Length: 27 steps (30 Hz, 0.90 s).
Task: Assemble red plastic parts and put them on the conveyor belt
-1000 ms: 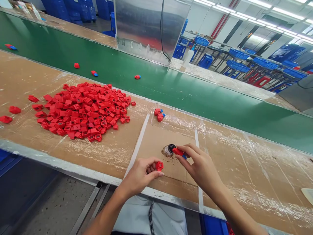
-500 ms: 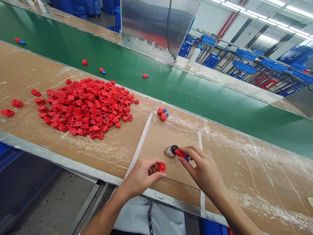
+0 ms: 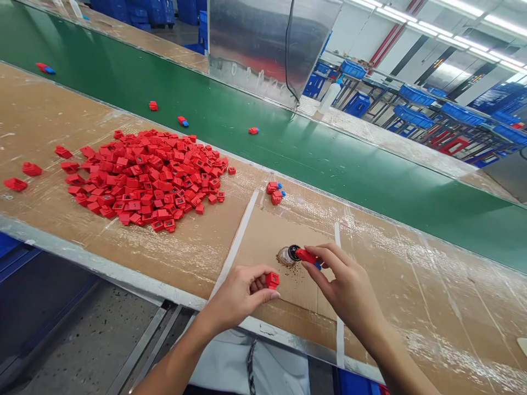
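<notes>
This is a factory floor, set up as an assembly line. Just beyond the fingers point(image 3: 329, 253) a long green conveyor belt point(image 3: 288, 142) runs the length of the room, carrying a few small red-and-blue plastic pieces point(image 3: 183, 121) spaced well apart. The cardboard-covered, taped counter point(image 3: 411, 285) under the fingers lies alongside the belt. Far to their left sits a heap of identical small red plastic parts point(image 3: 144, 178). Past the belt stand a sheet-metal housing point(image 3: 263, 49) and stacked blue plastic crates point(image 3: 415, 97) on metal racks, with rows of strip lights point(image 3: 506, 16) on the ceiling above.
</notes>
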Motion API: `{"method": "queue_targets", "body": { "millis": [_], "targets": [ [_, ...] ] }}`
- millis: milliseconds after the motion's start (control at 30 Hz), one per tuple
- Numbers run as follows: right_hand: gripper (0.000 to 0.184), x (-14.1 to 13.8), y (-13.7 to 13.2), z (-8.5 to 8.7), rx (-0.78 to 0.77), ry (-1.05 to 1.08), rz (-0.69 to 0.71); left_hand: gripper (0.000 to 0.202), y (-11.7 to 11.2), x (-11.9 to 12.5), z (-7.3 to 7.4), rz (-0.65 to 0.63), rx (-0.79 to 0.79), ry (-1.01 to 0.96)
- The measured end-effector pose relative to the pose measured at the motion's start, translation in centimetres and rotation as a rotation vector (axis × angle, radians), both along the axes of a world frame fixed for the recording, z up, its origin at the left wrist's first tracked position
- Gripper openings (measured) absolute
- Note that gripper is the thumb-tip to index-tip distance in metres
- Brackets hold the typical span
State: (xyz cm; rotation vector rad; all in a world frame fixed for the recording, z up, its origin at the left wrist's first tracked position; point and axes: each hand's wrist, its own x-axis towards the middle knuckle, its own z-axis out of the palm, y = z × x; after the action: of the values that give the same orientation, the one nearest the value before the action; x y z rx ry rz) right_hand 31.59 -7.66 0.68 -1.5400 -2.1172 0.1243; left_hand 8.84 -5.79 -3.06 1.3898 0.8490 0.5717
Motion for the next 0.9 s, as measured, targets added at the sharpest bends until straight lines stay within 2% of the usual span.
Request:
{"method": "queue_targets", "body": {
  "millis": [233, 433, 533, 700, 900],
  "targets": [
    [0.018, 0.2, 0.2, 1.2, 0.083, 0.1, -0.061, 0.017, -0.2, -0.3, -0.6, -0.045, -0.083, -0.124],
    [0.021, -0.3, -0.9, 0.9, -0.045, 0.286, -0.082, 0.017, -0.1, -0.2, -0.8, -0.051, -0.1, -0.138],
    [0.019, -1.6, -2.3, 0.6, -0.122, 0.383, -0.02, 0.017, -0.1, -0.3, -0.8, -0.062, -0.07, -0.106],
    [0.018, -3.4, -3.5, -0.3, -0.157, 0.414, 0.047, 0.016, -0.1, -0.4, -0.4, -0.106, -0.049, -0.094],
    [0.016, -3.6, -3.8, -0.4, -0.152, 0.408, 0.049, 0.019, 0.0, -0.4, -0.1, -0.115, -0.009, -0.082]
  ]
}}
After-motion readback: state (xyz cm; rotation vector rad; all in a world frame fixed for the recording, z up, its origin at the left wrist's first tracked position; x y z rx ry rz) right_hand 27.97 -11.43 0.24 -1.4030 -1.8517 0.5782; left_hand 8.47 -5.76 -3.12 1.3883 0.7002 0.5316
